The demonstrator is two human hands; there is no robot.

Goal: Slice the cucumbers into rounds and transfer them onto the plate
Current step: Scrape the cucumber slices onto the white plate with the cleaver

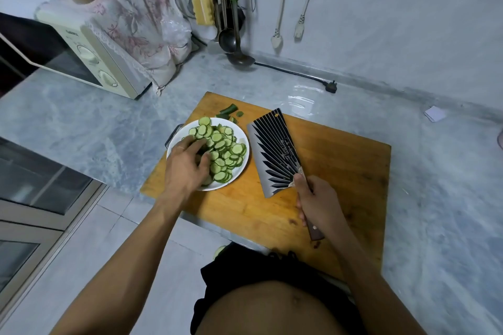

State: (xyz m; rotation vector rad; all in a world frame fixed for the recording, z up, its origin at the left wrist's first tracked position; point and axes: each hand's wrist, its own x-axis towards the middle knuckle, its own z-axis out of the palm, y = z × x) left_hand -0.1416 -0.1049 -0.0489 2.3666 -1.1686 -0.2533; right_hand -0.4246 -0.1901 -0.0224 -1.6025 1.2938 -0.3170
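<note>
White round plate [243, 141] of green cucumber rounds [221, 148] sits on the wooden cutting board [340, 160]; I see my left hand [187, 164] over it, fingers loosely bent among the slices, whether pinching any I cannot tell; my right hand [318, 202] grips the ridged steel cleaver [275, 151], blade flat on the board beside the plate; cucumber ends [230, 111] lie behind; a cream microwave [89, 54] stands far left on the table.
</note>
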